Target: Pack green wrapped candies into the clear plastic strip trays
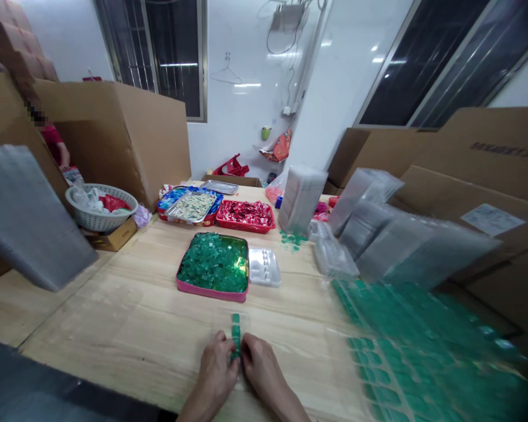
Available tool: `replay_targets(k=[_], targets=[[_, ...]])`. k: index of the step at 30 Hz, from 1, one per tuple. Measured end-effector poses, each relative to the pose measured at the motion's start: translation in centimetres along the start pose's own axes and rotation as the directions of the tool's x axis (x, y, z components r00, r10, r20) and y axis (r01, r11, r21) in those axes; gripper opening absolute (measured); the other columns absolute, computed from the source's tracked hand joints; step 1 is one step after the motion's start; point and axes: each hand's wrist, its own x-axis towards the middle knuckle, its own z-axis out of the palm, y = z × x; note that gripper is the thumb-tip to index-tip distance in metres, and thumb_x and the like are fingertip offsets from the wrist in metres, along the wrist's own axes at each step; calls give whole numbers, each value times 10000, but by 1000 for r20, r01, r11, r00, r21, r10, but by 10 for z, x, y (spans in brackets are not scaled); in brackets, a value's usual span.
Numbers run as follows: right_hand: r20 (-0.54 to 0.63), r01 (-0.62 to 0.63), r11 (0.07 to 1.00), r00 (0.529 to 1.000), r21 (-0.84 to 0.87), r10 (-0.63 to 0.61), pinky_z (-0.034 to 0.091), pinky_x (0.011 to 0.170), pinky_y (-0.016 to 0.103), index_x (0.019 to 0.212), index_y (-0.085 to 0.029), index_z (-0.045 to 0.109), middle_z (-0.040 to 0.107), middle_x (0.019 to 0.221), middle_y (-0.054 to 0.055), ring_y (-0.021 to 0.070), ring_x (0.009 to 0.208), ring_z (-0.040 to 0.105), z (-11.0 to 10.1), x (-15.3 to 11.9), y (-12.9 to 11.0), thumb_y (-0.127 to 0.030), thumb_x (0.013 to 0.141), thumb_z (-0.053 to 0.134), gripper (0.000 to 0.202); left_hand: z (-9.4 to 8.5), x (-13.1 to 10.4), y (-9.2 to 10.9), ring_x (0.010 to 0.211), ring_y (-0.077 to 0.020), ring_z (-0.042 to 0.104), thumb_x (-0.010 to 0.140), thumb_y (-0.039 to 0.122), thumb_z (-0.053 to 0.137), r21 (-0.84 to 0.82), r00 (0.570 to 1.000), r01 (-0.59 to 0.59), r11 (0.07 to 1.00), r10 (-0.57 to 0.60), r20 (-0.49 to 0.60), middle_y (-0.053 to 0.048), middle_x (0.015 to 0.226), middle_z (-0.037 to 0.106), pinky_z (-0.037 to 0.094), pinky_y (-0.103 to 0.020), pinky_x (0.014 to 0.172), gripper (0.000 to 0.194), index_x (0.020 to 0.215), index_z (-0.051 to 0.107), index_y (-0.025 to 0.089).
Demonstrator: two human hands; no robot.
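My left hand (217, 366) is closed, its thumb and fingertips pinched at the lower end of a short column of small green pieces (236, 326). These sit in a line in a clear plastic tray (245, 321) lying on the table before me. Right beside them my right hand (260, 362) has its fingers curled together against the column's right side; whatever its fingertips hold is hidden. Beyond the hands stands a pink-rimmed tin (212, 294) heaped with loose green translucent pieces (206, 264). A white moulded tray (264, 267) touches its right side.
Clear trays filled with green pieces (391, 351) cover the table's right. Behind them stand stacks of clear plastic trays (378, 231); another stack (30, 217) leans at left. Farther back are a red tray of wrapped pieces (245, 215), a basket (101, 218) and cardboard boxes (154, 140). A person's arm (61, 151) shows far left.
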Motion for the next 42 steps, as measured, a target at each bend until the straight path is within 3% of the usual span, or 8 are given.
replay_targets(k=[9, 17, 23, 26, 30, 34, 38, 42], targets=[[-128, 148, 988, 982, 38, -142, 357, 579, 215, 731, -183, 615, 631, 672, 21, 150, 641, 565, -60, 89, -18, -147, 743, 446, 173, 1, 2, -6, 692, -168, 528, 668, 154, 521, -36, 999, 21, 999, -20, 47, -42, 714, 565, 331, -257, 627, 93, 665, 613, 161], [-17, 85, 993, 996, -77, -87, 378, 690, 269, 715, -136, 649, 669, 785, 116, 226, 826, 594, -34, 164, -26, -33, 621, 496, 207, -18, 6, -8, 592, -149, 520, 733, 257, 503, -183, 995, 18, 983, -36, -98, -34, 631, 560, 353, -247, 560, 166, 664, 611, 152], [61, 36, 972, 997, 233, -51, 387, 516, 206, 736, -148, 588, 605, 599, 2, 122, 549, 544, -52, 132, -21, -124, 648, 499, 128, -49, 13, 7, 639, -137, 536, 746, 149, 440, -307, 951, -108, 946, 9, -308, -71, 852, 585, 419, -242, 582, 247, 915, 621, 153], [253, -110, 738, 964, 666, -85, 354, 431, 181, 691, -156, 561, 551, 522, -46, 78, 430, 446, -61, 99, -23, -148, 583, 531, 112, -66, 15, 23, 724, -133, 542, 753, 95, 412, -325, 938, -287, 901, 194, -289, -94, 1050, 537, 438, -237, 630, 383, 1081, 582, 195], [374, -285, 477, 922, 832, -101, 337, 401, 161, 653, -143, 592, 545, 486, -53, 51, 388, 413, -62, 60, -22, -119, 546, 538, 122, -76, 12, 33, 693, -130, 523, 694, 50, 466, -282, 923, -383, 880, 373, -88, -61, 876, 570, 401, -226, 591, 256, 812, 654, 178], [445, -391, 374, 893, 841, -69, 404, 438, 181, 664, -122, 630, 571, 505, -31, 52, 399, 450, -53, 32, -16, -141, 570, 588, 105, -60, 9, 22, 563, -110, 510, 662, 102, 531, -442, 972, -206, 873, 236, 14, -12, 658, 543, 388, -216, 509, 80, 614, 569, 155], [429, -364, 358, 896, 860, -120, 444, 493, 214, 708, -118, 641, 598, 552, -11, 77, 467, 498, -44, 15, -12, -170, 540, 689, 182, -39, 5, 8, 397, -86, 447, 639, 245, 616, -711, 977, 131, 691, 31, 211, 25, 488, 513, 360, -203, 390, 139, 599, 524, 149], [392, -307, 422, 911, 853, -130, 390, 471, 190, 663, -140, 608, 555, 544, -37, 73, 488, 472, -42, 11, -13, -213, 525, 753, 213, -35, 4, 7, 367, -60, 417, 595, 278, 673, -791, 962, 242, 562, -31, 273, 30, 431, 501, 290, -168, 356, 213, 570, 525, 127]])
